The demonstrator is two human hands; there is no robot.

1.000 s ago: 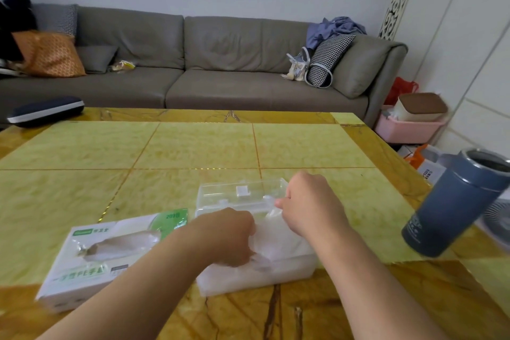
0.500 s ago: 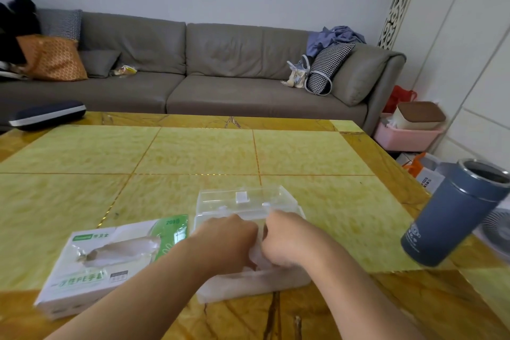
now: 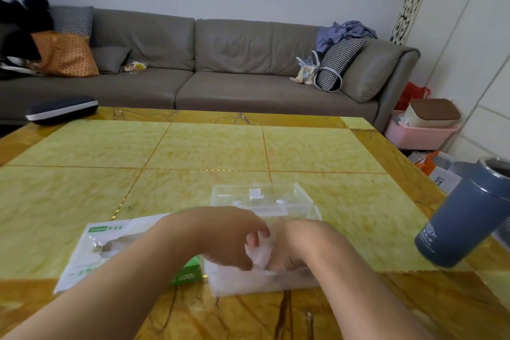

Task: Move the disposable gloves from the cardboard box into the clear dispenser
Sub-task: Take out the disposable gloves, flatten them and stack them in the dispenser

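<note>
Gloves (image 3: 258, 257), a thin whitish wad, are held between two hands directly over the clear dispenser (image 3: 262, 201), whose long axis runs left to right near the table's (image 3: 345, 201) front edge. The left hand (image 3: 229, 237) is curled with its fingertips pinching the wad from the left, and the right hand (image 3: 295, 246) is curled round it from the right, fingers partly hidden. The cardboard box (image 3: 110, 246) is seen just left of the dispenser, so the wad is judged to lie straight below the fingers, both hands equally near.
</note>
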